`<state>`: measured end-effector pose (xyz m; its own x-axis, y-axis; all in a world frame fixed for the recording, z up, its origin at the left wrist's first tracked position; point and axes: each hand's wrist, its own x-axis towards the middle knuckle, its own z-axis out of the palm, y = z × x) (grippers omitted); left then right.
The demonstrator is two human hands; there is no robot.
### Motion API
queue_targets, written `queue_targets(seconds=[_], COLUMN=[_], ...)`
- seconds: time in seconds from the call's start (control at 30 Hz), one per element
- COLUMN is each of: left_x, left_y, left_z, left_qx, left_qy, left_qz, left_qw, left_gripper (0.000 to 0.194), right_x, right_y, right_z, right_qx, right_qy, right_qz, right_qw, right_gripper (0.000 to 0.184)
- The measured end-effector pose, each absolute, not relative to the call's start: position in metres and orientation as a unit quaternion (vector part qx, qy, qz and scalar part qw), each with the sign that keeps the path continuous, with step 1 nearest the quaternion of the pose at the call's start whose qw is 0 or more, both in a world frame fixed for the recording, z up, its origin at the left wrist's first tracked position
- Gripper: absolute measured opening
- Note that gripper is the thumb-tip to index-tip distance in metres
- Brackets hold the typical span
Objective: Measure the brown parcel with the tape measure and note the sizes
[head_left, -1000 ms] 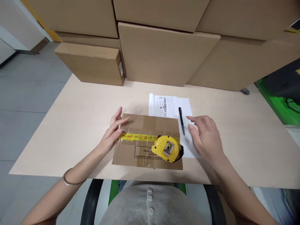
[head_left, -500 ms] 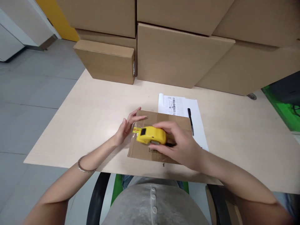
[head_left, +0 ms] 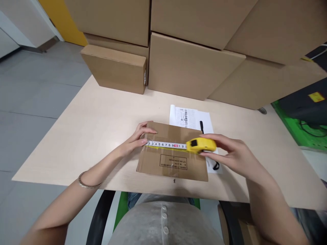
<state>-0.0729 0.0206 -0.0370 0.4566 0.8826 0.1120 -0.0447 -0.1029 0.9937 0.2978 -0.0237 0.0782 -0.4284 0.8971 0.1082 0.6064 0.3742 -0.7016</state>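
While the yellow plastic tape measure [head_left: 201, 145] was over the right end of the brown cardboard box [head_left: 176, 134], we saw its white printed blade [head_left: 166, 145] run lengthwise across the top.
The tape measure lay just left of our nearer right hand [head_left: 231, 149], whose thumb and fingers clasped its sides, forearm slanting in from lower right. Our left hand [head_left: 134, 139] was half open at the box's left edge, thumb by the blade's end, its hold unclear to us.
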Motion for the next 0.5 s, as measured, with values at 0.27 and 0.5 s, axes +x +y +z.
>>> queue_targets(seconds=[0.27, 0.5], left_x=[-0.076, -0.078], left_y=[0.023, 0.023], left_z=[-0.042, -0.042], left_qx=[0.622, 0.634], left_qy=[0.334, 0.361], left_qz=[0.399, 0.397], left_qw=[0.585, 0.557], left_gripper=[0.041, 0.041], right_x=[0.36, 0.358], right_y=[-0.057, -0.057], right_z=[0.064, 0.057], right_qx=[-0.56, -0.557], right_qy=[-0.727, -0.733], right_qz=[0.287, 0.277], right_qw=[0.275, 0.275], right_gripper=[0.041, 0.044])
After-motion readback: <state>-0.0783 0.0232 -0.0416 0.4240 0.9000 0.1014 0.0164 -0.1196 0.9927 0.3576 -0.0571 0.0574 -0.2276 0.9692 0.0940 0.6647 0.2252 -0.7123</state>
